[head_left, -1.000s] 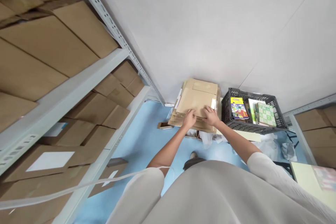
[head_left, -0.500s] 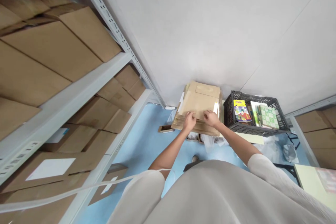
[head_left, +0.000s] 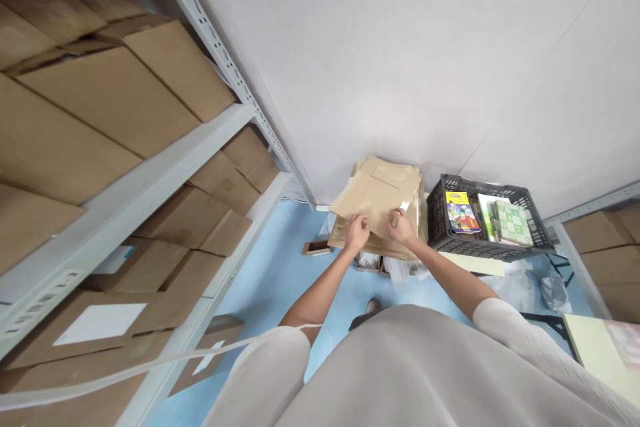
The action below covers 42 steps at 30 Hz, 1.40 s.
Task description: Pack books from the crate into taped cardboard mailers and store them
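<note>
A stack of flat cardboard (head_left: 345, 233) rests low against the wall. On top lies a brown cardboard sheet (head_left: 373, 197), turned at an angle to the pieces below. My left hand (head_left: 358, 232) is closed on the near left edge of this sheet, fingers curled. At the near right edge my right hand (head_left: 400, 224) pinches the same sheet, close to a small white patch. The fingertips are partly hidden from above.
Right of the stack stands a black plastic crate (head_left: 480, 247) holding several books (head_left: 463, 213). Grey shelving (head_left: 200, 147) with cardboard boxes (head_left: 105, 100) rises on the left. Small open boxes (head_left: 367, 261) and plastic bags lie on the blue floor (head_left: 270, 260).
The top cardboard sheet has rotated, its left corner now jutting out to the left over the stack. Both hands stay at its near edge, having shifted slightly.
</note>
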Available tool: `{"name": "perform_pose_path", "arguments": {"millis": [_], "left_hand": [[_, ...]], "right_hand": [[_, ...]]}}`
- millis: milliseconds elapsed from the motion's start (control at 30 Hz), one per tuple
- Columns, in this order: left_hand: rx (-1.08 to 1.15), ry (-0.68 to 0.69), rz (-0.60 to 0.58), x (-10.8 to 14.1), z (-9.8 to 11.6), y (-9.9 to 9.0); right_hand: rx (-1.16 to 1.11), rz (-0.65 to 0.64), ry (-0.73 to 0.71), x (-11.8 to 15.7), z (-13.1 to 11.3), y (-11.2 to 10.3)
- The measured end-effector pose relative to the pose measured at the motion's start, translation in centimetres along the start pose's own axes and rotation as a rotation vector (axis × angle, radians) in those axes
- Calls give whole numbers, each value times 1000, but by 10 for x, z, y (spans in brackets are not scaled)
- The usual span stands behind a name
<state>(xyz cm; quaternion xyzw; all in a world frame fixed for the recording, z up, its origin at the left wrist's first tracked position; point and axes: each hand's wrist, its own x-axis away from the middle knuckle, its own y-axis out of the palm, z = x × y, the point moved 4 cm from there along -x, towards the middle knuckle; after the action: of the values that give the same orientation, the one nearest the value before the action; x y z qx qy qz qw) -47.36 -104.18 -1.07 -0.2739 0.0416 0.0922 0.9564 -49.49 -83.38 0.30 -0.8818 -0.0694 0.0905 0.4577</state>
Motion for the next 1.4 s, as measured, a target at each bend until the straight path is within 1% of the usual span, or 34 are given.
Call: {"name": "perform_pose_path", "arguments": {"millis": [67,167,233,267,333,400,500,567,633,700,767,833,933,1033,1133,1200,1300,1400], "left_hand": [[-21,-1,6,-1,-5,-7],[-52,12,11,-2,-11,-17],[-71,22,17,-3,-13,-22],[-79,21,25,-3,-14,-24],[-93,-16,63,-3,-17,-27],[-97,-108,128,-1,-21,-28],[-74,-262,207,3,-29,-28],[-42,-293,211,5,-32,-25],[-21,-282,194,4,-32,-23],[-33,-274,187,3,-31,-22],[-53,-278,203,3,-29,-23],[-48,-284,225,2,-28,-25],[-41,-306,237,1,-27,-27],[-96,-343,213,2,-23,-31],[-161,-398,175,3,-16,-36],[-180,-412,155,1,-8,-40],[-177,-375,149,-7,8,-41],[-146,-278,139,-18,28,-31]], "right_hand": [[-46,-35,-69,4,-13,11],[-135,-137,-161,3,-30,27],[-166,-179,-188,-5,-33,29],[-163,-174,-182,-12,-30,26],[-126,-114,-127,-32,-16,12],[-68,-51,-45,-56,5,-7],[54,-34,71,-94,36,-35],[149,-41,163,-117,51,-49],[216,-67,206,-137,59,-55],[258,-137,250,-152,64,-54],[285,-204,295,-161,67,-51],[308,-207,335,-164,69,-51],[319,-148,391,-161,71,-55],[261,-90,444,-155,71,-63],[201,-14,459,-151,70,-75],[173,28,448,-150,69,-86],[137,93,429,-144,70,-110],[116,188,436,-126,81,-143]]}}
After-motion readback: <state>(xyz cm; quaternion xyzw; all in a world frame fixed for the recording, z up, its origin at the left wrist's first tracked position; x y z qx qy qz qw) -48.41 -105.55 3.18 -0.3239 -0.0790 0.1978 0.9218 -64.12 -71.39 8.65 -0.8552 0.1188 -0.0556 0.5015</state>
